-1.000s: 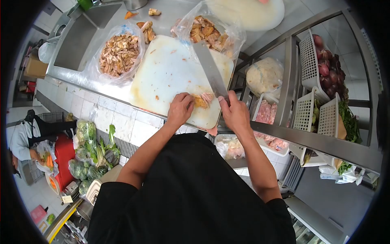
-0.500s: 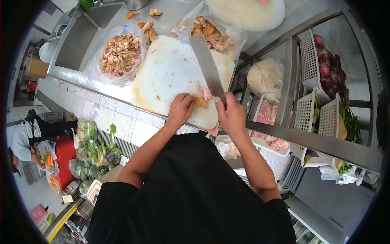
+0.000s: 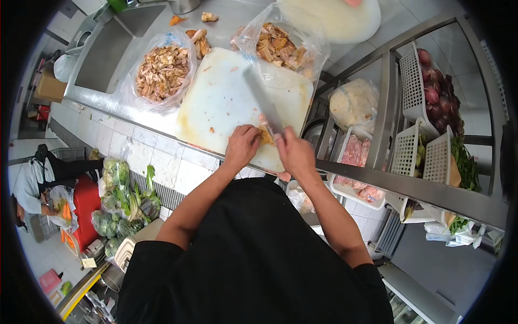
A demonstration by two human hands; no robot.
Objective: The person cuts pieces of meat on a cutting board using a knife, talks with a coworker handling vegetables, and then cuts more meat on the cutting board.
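Note:
My right hand (image 3: pixel 297 154) is closed round the handle of a broad-bladed kitchen knife (image 3: pixel 260 94), its blade smeared by motion and slanting up and left across the white cutting board (image 3: pixel 202 119). With curled fingers, my left hand (image 3: pixel 242 144) presses a golden-brown piece of cooked meat (image 3: pixel 266 137) onto the board's near part. The blade is right beside this piece; whether it touches is unclear. Small scraps dot the board. Left of it, chopped meat (image 3: pixel 162 73) fills a clear plastic bag. Behind it, larger meat chunks (image 3: pixel 276 47) sit in another bag.
Loose meat pieces (image 3: pixel 199 42) lie behind the board, near a sink (image 3: pixel 102 59). To the right, a metal rack (image 3: pixel 388 97) holds baskets of red onions (image 3: pixel 434 89) and greens. A tray of raw meat (image 3: pixel 356 151) stands below. At far left, a person (image 3: pixel 29 186) handles vegetables.
My right hand and the knife have shifted left and slightly down, bringing the blade nearer to my left hand. My left hand stays almost still on the meat.

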